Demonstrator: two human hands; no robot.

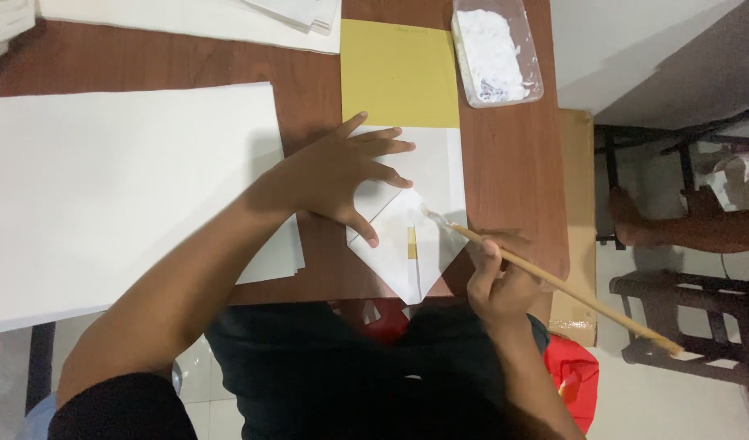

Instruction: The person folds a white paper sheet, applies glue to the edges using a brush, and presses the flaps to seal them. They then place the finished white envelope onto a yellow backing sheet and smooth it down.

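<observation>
While your left hand (342, 175) is lying flat with fingers spread, pressing down on the folded white paper (411, 220), your right hand (496, 281) is gripping a wooden-handled brush (553, 281) whose bristle tip is touching the paper's folded flap. That paper is resting on the brown worktop (505, 163), overlapping a yellow sheet (399, 73). A clear tray of white paste (495, 53) is sitting just beyond.
</observation>
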